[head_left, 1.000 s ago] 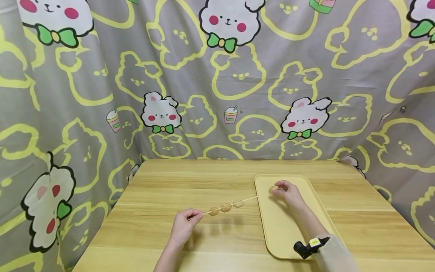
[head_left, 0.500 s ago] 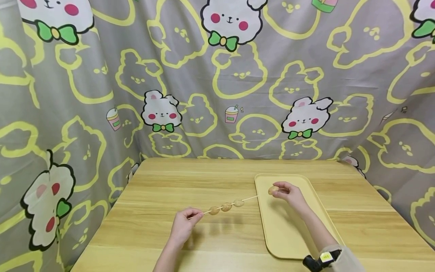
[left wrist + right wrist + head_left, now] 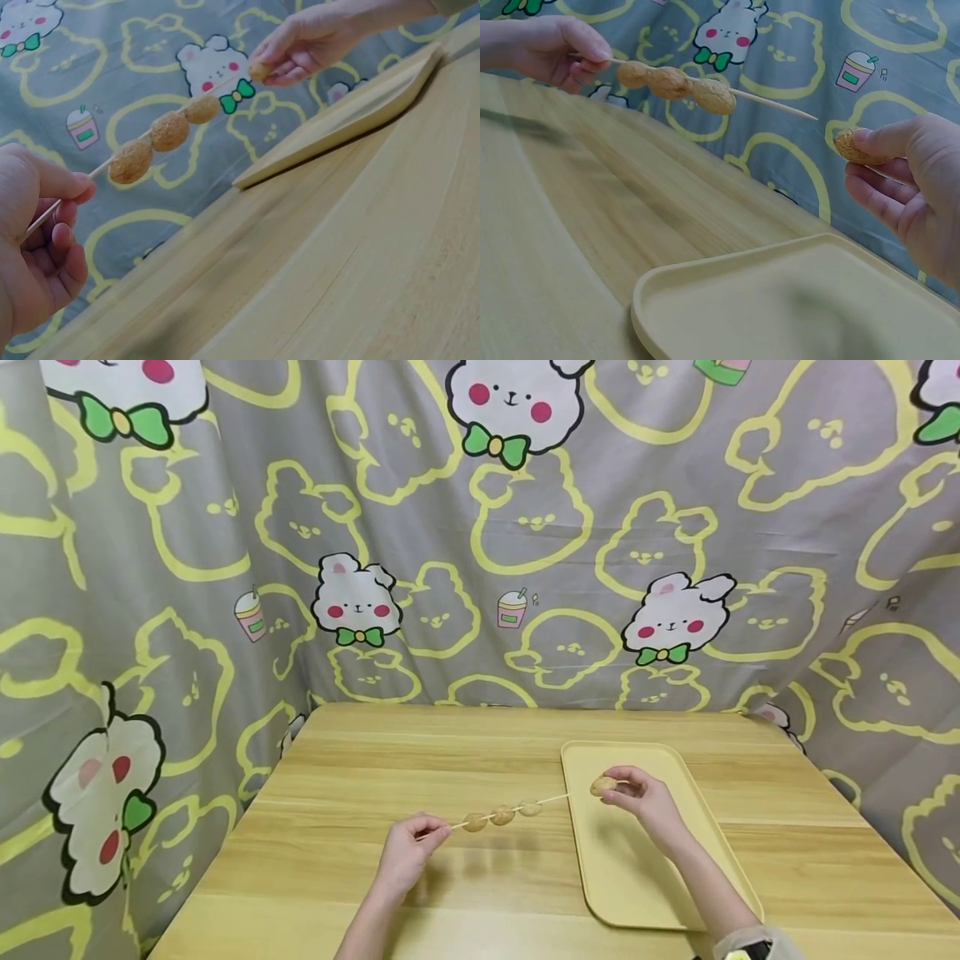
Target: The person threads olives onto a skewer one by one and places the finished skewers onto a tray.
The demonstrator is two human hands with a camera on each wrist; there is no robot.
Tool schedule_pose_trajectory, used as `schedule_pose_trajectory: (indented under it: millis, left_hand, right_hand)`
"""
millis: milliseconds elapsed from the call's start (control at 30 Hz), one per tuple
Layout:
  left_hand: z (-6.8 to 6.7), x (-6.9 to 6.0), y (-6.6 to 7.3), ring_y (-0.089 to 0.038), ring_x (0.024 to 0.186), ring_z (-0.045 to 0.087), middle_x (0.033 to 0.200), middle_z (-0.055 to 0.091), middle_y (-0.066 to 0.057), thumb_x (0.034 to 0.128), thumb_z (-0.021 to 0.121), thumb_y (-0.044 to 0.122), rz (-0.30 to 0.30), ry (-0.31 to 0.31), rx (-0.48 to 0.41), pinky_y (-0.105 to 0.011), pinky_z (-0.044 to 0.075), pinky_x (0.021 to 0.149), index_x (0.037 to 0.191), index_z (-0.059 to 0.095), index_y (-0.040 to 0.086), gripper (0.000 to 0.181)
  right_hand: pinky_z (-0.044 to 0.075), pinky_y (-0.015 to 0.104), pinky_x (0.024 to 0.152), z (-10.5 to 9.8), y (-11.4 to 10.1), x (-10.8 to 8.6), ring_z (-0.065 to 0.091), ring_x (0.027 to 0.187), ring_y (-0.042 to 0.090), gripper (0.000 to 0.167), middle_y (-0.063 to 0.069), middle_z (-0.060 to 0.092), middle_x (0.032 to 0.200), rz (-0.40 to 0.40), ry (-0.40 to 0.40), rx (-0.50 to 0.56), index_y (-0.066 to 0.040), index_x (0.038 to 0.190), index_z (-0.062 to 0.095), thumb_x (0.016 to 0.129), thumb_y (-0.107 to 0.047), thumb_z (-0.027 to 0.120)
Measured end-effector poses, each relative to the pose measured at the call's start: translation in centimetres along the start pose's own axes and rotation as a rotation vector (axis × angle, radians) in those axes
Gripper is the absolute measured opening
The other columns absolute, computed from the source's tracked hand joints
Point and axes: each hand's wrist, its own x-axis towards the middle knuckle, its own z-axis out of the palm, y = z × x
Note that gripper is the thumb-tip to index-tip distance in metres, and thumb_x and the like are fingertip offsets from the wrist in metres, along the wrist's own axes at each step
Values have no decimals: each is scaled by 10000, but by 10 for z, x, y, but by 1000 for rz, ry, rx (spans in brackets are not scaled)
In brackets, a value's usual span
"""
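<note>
My left hand (image 3: 405,853) pinches the blunt end of a thin wooden skewer (image 3: 780,106) between thumb and fingers, above the table. Three wrinkled brown balls, like fried meatballs, are threaded on it; the middle one (image 3: 169,132) touches or nearly touches its neighbours. The skewer's bare tip points right, past the tray's left rim. Over the tray (image 3: 633,868), my right hand (image 3: 651,802) pinches a loose brown ball (image 3: 857,148) between thumb and fingertips. In the right wrist view, a small gap separates this ball from the skewer tip. The other fingers of my right hand curl loosely below.
The light yellow tray lies flat on the right half of the wooden table (image 3: 360,768). A grey curtain (image 3: 435,535) with cartoon prints hangs behind and along the sides. The table's far edge runs close to the curtain.
My right hand has tilted slightly, its forearm and wrist camera shifting down and right. It still holds the loose ball near the tip. My left hand and the skewer have barely moved.
</note>
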Motion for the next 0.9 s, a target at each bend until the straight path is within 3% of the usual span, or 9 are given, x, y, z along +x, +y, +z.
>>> schedule_pose_trajectory:
  millis: [233, 900]
  left_hand:
    - [1, 0, 5, -91, 656, 478, 732, 580, -36, 797, 681, 14, -5, -10, 7, -201, 390, 581, 838, 662, -93, 117]
    - [2, 0, 4, -91, 648, 467, 735, 575, -46, 792, 687, 19, -17, -15, -12, -196, 376, 575, 840, 663, -98, 130]
  right_hand:
    - [501, 223, 752, 4, -5, -4, 630, 847, 69, 353, -30, 653, 925, -49, -20, 19, 186, 1087, 483, 803, 61, 651]
    - [507, 220, 715, 12, 2, -5, 615, 787, 49, 314, -31, 638, 887, -51, -41, 45, 204, 1056, 471, 810, 88, 628]
